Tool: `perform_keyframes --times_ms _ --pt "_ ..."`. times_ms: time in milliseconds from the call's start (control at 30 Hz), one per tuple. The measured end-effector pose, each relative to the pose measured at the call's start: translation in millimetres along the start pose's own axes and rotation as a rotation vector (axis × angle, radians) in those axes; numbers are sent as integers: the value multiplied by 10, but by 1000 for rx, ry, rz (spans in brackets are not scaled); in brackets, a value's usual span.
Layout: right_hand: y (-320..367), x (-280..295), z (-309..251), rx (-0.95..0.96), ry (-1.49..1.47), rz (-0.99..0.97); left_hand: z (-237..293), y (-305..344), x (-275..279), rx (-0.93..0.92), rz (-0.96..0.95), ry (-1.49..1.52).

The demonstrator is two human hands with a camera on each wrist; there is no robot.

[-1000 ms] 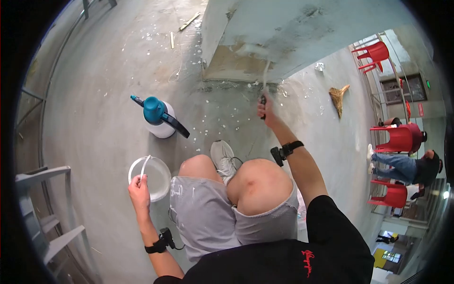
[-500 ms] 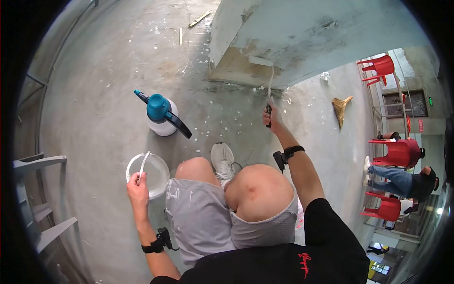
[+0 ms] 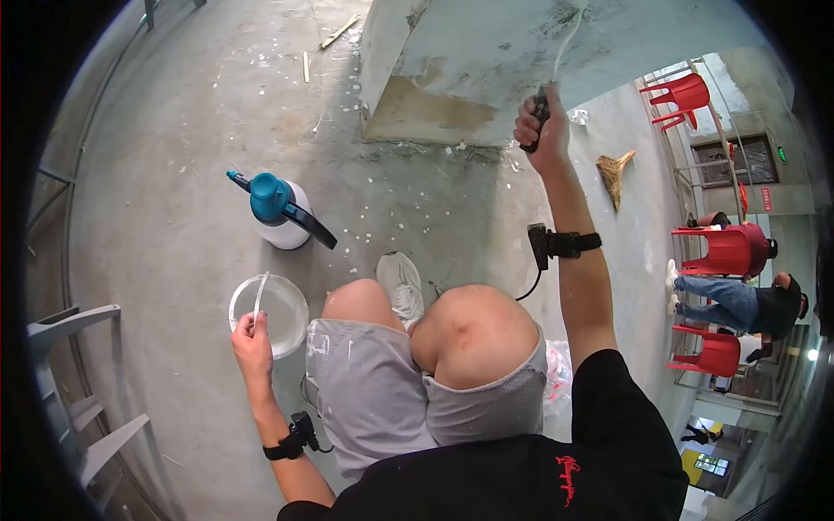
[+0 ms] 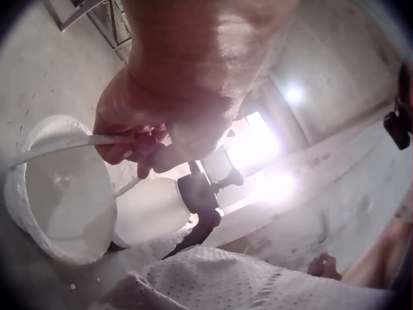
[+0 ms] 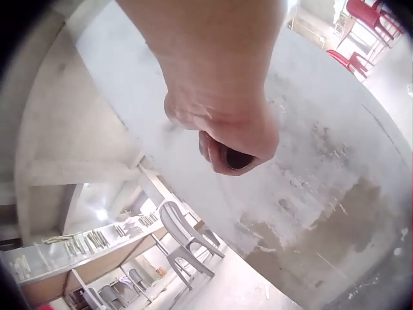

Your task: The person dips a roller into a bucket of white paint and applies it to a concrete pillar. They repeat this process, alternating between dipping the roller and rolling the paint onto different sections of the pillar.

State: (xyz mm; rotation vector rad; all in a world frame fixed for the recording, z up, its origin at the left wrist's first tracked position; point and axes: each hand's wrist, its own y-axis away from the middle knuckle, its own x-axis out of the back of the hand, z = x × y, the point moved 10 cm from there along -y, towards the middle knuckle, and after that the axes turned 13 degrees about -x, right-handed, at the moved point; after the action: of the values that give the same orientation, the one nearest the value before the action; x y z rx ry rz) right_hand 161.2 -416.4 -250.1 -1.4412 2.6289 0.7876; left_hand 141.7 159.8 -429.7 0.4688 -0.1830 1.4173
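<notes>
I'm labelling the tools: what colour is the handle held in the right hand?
The handle is black; it shows best in the head view.

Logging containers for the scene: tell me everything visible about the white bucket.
Open-topped white bucket, round, plastic-looking, with a slim white handle raised and held by the left hand. Its inside is pale; how much it contains isn't clear. In the head view it's beside the left knee, near the blue-topped sprayer. Whether it rests on the floor is unclear.
</notes>
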Motion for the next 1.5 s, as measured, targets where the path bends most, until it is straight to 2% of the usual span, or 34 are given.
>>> perform_keyframes --times_ms 133,167,200,233,267,300,367,533,667,767,867,1033,1100,1200,1333,1433,1500 --pt "-195 198 812 -185 -48 103 -67 17 -10 -12 20 11" --pt "-293 312 1143 -263 -11 63 -87 13 3 -15 33 27" --pt "-374 496 1410 -256 64 134 -106 29 36 -9 35 13" --pt "-387 588 1640 -283 83 125 -106 42 57 -4 30 -4" --pt "-368 699 1872 -359 106 193 -60 40 77 -12 32 7" --pt "-347 789 2058 -438 127 263 -44 48 111 18 27 -6" --pt "-331 846 2184 -443 155 290 -106 68 151 34 14 -17" --pt "-253 819 1957 -401 227 346 -125 35 159 -8 0 -47" --pt "-178 213 1021 -192 116 123 -88 19 104 -13 -9 -63" --pt "-102 -154 621 -150 53 75 -127 -6 94 -20 -3 -33" --pt "-161 -315 844 -179 -5 47 -84 4 109 -13 21 -32" --pt "-305 -119 1815 -268 72 8 -52 51 133 -3 38 -27" --pt "-315 134 2255 -429 161 140 -75 47 147 -6 39 -33" --pt "-350 324 2536 -516 191 214 -147 49 147 -13 31 -27" --pt "-262 230 2330 -468 221 263 -181 65 163 -9 32 -43" --pt "-139 -103 1869 -371 164 213 -221 74 170 -7 28 -40" --pt "-128 -423 1495 -236 36 74 -220 69 170 -7 21 -35"
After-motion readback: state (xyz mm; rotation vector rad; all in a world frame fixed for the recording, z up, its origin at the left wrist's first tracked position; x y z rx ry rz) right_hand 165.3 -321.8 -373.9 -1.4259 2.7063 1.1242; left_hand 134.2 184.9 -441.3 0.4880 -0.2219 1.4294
